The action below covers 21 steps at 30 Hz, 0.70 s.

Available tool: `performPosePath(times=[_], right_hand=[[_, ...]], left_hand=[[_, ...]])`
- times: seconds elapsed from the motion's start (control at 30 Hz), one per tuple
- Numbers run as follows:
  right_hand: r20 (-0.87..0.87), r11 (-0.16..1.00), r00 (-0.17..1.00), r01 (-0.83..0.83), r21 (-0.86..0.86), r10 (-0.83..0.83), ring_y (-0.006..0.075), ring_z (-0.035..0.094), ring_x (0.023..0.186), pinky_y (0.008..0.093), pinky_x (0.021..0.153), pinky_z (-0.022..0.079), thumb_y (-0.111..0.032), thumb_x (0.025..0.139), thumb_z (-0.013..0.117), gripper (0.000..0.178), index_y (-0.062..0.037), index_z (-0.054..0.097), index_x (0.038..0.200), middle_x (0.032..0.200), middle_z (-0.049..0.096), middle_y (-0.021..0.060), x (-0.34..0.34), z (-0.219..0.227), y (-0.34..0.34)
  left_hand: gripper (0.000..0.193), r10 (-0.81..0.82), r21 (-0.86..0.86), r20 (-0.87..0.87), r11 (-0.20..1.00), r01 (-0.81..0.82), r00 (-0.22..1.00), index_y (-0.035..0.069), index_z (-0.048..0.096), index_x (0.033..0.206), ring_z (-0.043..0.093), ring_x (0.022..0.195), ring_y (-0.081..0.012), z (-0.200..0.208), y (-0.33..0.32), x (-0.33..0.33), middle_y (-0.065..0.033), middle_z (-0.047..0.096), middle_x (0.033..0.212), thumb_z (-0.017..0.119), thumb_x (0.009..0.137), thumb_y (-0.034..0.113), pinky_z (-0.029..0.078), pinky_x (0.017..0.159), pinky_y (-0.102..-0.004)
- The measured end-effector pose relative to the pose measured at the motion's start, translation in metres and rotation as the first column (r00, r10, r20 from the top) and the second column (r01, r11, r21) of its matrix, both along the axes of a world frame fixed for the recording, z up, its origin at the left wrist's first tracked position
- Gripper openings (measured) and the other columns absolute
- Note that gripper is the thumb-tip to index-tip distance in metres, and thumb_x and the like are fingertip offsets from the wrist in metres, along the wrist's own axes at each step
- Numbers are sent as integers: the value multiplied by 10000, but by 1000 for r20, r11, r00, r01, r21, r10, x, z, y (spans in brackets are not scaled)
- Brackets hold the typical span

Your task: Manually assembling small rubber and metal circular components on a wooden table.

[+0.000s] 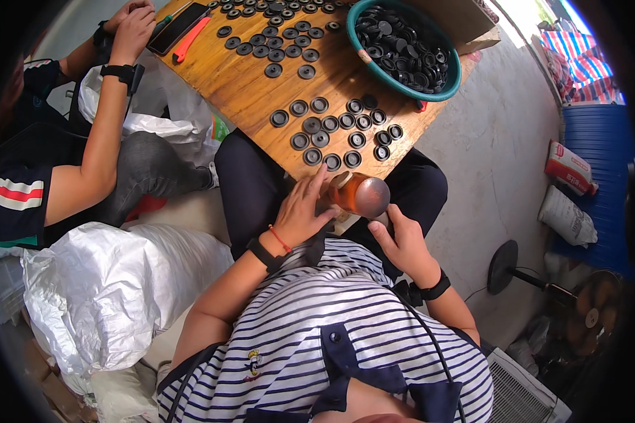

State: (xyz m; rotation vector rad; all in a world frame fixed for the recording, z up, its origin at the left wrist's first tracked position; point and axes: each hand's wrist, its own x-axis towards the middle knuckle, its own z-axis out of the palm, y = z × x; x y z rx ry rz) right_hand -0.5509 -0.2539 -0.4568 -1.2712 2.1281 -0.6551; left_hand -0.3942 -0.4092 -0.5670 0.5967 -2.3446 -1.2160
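Observation:
My right hand [406,245] is closed round the handle of a mallet [372,197] with a translucent amber head. The mallet head is over the near edge of the wooden table, its round face turned up toward me. My left hand [302,213] is beside the mallet head with its fingers stretched out. One fingertip reaches the table edge by a black round disc [331,162]; whether it touches the disc I cannot tell. Several more black discs [311,125] with raised rims lie loosely grouped on the near part of the table.
A teal basin [454,70] full of black discs stands on the wooden table [261,144], by a cardboard box [466,20]. Farther left are a red-handled cutter [192,39] and a dark phone [180,28]. A co-worker's arm [106,141], white sacks [113,282] and a fan [591,314] are around.

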Motion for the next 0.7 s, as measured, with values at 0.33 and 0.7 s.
performPosePath(times=[0.33, 0.7], right_hand=[[0, 998, 999, 51, -45, -51, 386, 662, 756, 402, 641, 519, -314, 918, 621, 384, -8, 556, 1141, 847, 660, 215, 16, 12, -2], [44, 992, 992, 116, 38, -118, 342, 633, 649, 377, 604, 481, -324, 944, 598, 387, 1, 555, 1151, 741, 618, 197, 5, -11, -1]], left_hand=[[945, -42, 215, -46, 975, 51, 998, 51, 234, 1500, 576, 954, -261, 2, -2, 10, -163, 506, 1243, 786, 738, 138, 481, 884, -367], [820, -7, 177, -66, 984, 19, 998, 43, 329, 1458, 589, 903, -237, 3, -3, 9, -137, 517, 1227, 756, 773, 183, 494, 860, -364]])
